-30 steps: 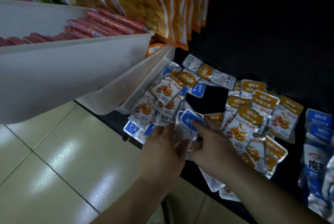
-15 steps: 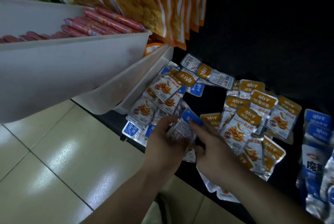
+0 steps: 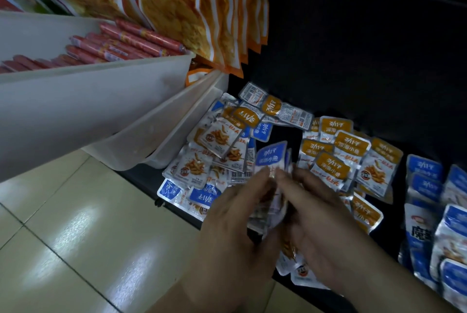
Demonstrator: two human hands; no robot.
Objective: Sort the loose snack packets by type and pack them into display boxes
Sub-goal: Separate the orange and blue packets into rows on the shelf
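Loose snack packets lie scattered on a dark shelf [image 3: 285, 135]. Orange-labelled packets [image 3: 331, 163] pile at the centre right, and a mixed heap of orange and blue ones [image 3: 217, 143] lies to the left. My left hand [image 3: 235, 216] and my right hand [image 3: 313, 211] meet over the shelf's front edge, both gripping a small stack of blue-labelled packets [image 3: 271, 158] held upright between them. Fingertips of both hands pinch the stack's front face. Lower packets in the stack are hidden by my fingers.
Blue-labelled packets [image 3: 439, 206] are stacked at the far right. White plastic bins [image 3: 161, 141] slant out at the left; the top one holds red sausages [image 3: 126, 44]. Large orange bags [image 3: 202, 9] hang above. A beige tiled floor [image 3: 75, 224] lies below.
The blue-packet stack has risen and stands more upright between my hands. My right hand has closed in onto the stack alongside my left.
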